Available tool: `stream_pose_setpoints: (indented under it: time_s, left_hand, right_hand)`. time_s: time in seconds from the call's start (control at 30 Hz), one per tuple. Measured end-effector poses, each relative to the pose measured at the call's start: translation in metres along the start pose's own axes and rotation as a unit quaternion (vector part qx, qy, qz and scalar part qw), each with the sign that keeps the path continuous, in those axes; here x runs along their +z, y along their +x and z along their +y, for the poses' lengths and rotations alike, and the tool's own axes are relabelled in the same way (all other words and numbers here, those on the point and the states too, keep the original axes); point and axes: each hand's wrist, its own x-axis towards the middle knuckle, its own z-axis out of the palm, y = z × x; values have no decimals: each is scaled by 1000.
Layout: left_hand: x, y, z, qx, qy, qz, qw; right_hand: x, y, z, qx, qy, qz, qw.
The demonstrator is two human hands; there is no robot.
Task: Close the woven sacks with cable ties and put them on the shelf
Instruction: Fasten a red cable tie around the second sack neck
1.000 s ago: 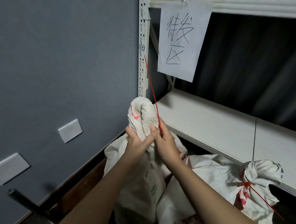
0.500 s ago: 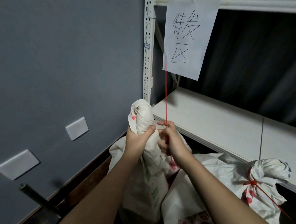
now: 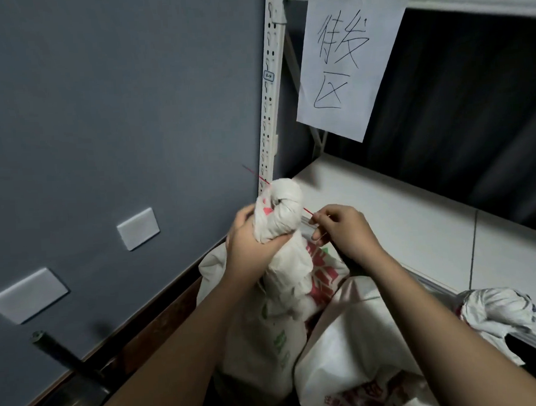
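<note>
Now tying step: my left hand [image 3: 250, 244] grips gathered neck of woven sack [image 3: 283, 279], just in front of shelf [image 3: 401, 214]. My right hand [image 3: 345, 229] pinches red cable tie [image 3: 307, 211] behind neck. Next, I judge: loop round, thread tail, cinch.

Both forearms are extended forward. The left hand [image 3: 250, 241] is curled tight in a grip; the right hand [image 3: 344, 231] is held level, fingertips pinched.
</note>
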Motion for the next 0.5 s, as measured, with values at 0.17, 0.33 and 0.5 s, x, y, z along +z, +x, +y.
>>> stream_pose_setpoints:
  time_s: [0.17, 0.33, 0.5]
  left_hand:
    - [-6, 1, -7, 212, 266, 10, 940]
    - [-7, 2, -3, 161, 301, -47, 939]
    - [-7, 0, 3, 107, 206, -52, 971]
  right_hand:
    - [-7, 10, -27, -116, -308, -71, 942]
    - [-5, 10, -18, -150, -273, -53, 949]
    - [-1, 5, -11, -125, -179, -57, 974]
